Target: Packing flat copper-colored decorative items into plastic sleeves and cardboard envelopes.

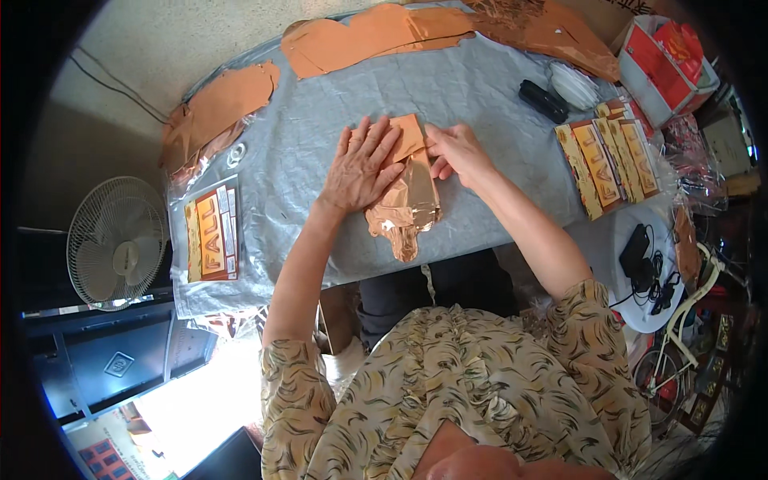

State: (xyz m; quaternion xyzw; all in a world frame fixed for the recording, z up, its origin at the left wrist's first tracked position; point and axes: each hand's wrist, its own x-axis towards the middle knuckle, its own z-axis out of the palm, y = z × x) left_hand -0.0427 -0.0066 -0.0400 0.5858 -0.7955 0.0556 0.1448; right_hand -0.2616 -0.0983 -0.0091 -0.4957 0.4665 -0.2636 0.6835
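A flat, folded copper-coloured foil balloon lies near the front of the covered table, its narrow, crumpled end toward me. My left hand rests flat on its left side, fingers stretched out and pressing it down. At the upper right edge, my right hand has thumb and fingers closed on the foil. Part of the balloon is hidden beneath my left palm. Beside the far ends of my fingers, the upper foil layer looks folded over and dull orange.
Stacks of flat copper foil line the table's far edge. Printed packets lie at left and right. A black object, white bundle, small white rings and red-white box stand around. A fan is left.
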